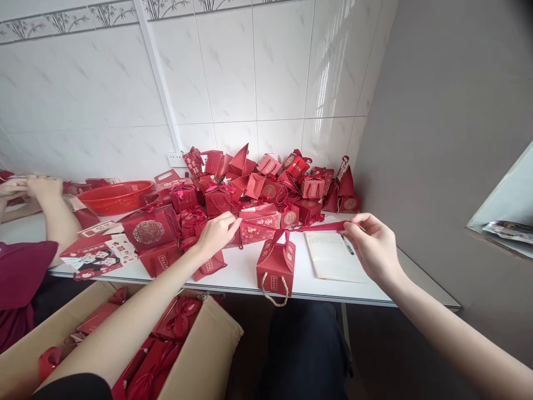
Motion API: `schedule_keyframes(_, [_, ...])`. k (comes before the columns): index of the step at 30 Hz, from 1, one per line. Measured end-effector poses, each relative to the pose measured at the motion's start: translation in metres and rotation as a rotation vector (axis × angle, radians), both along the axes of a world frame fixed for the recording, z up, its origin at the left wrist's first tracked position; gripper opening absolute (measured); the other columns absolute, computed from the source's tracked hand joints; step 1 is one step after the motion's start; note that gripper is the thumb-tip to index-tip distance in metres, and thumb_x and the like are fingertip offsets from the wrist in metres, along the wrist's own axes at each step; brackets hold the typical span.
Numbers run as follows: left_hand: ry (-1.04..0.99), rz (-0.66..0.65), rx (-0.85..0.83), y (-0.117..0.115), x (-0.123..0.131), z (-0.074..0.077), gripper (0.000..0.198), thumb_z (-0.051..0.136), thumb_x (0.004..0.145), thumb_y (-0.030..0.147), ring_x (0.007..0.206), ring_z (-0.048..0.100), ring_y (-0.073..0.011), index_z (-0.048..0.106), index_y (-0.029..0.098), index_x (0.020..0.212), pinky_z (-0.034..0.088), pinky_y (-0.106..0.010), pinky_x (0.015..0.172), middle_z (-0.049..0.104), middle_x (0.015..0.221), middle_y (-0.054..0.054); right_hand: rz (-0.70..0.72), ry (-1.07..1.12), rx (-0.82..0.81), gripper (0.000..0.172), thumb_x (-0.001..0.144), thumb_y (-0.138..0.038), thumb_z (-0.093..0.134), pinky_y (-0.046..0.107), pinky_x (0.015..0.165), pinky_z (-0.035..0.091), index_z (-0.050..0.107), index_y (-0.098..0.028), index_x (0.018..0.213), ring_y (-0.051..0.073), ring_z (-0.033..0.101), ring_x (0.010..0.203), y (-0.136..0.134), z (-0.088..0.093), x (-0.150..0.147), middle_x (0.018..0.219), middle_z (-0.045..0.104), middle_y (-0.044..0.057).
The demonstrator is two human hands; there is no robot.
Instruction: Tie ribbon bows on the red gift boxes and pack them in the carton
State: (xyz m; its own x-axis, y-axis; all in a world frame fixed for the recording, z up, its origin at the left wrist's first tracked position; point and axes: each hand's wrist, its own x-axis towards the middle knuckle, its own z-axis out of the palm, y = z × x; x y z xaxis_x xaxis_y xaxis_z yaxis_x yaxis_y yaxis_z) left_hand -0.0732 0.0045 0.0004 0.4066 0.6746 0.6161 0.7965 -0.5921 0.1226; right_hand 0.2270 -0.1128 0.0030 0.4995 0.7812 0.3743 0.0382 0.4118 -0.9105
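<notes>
A small red gift box [275,261] with a gold rope handle stands at the front edge of the white table. A dark red ribbon [318,226] runs across above its top, drawn out to both sides. My left hand [219,232] pinches the ribbon's left end. At the other end, my right hand [372,244] has the ribbon between thumb and fingers. The ribbon's crossing sits over the box top; whether it is knotted I cannot tell.
Many red gift boxes [268,189] are heaped against the tiled wall. A notebook [333,255] with a pen [347,245] lies at the right. Left are a red plastic basin [116,197] and another person's hands [31,186]. Below stands a cardboard box [204,344] holding red boxes.
</notes>
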Motion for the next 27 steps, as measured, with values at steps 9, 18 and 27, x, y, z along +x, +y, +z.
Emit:
schedule_keyframes(9, [0.467,0.139,0.224,0.009,-0.031,-0.016,0.038,0.037,0.088,0.025,0.075,0.058,-0.0235,0.066,0.014,0.068,0.04,-0.032,0.063,0.064,0.072,-0.01,-0.052,0.037,-0.083,0.026,0.061,-0.033,0.073,0.028,0.069,0.049,0.051,-0.021,0.068,0.014,0.06,0.066,-0.024,-0.027,0.025,0.068,0.052,-0.004])
schedule_keyframes(18, [0.637,0.117,0.285,0.011,-0.041,-0.023,0.041,0.035,0.088,0.024,0.078,0.058,-0.0274,0.069,0.011,0.071,0.04,-0.038,0.068,0.068,0.075,-0.012,-0.064,-0.016,-0.199,0.021,0.064,-0.032,0.069,0.026,0.064,0.044,0.051,-0.02,0.066,0.013,0.054,0.064,-0.039,-0.047,0.035,0.067,0.05,-0.003])
schedule_keyframes(27, [0.656,0.209,-0.055,0.004,-0.029,-0.017,0.039,0.033,0.087,0.024,0.096,0.057,-0.0286,0.07,0.013,0.084,0.041,-0.039,0.079,0.069,0.099,-0.012,-0.116,-0.091,-0.322,0.021,0.063,-0.035,0.067,0.028,0.062,0.041,0.055,-0.019,0.071,0.013,0.049,0.064,-0.047,-0.067,0.052,0.07,0.053,-0.001])
